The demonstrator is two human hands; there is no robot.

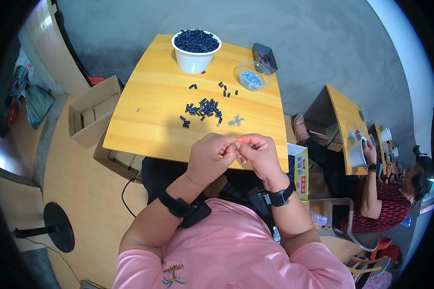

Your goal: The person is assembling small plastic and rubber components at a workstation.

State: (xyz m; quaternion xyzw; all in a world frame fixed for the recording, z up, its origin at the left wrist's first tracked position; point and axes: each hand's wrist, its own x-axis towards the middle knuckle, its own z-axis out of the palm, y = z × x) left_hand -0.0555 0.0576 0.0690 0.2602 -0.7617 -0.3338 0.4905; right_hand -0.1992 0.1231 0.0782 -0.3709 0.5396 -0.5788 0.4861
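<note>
Tub (196,57) at table (149,125) far edge; bowl (252,76) right of it; loose parts (203,110) mid-table; hands (234,153) at near edge.

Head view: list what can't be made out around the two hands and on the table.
- The small part pinched between the left hand and right hand: too small, and covered by the fingertips.
- The pale bits in the clear bowl: too small to tell their shape.
- The dark box behind that bowl: contents too small to make out.
- The table near edge: partly hidden by both hands.
</note>
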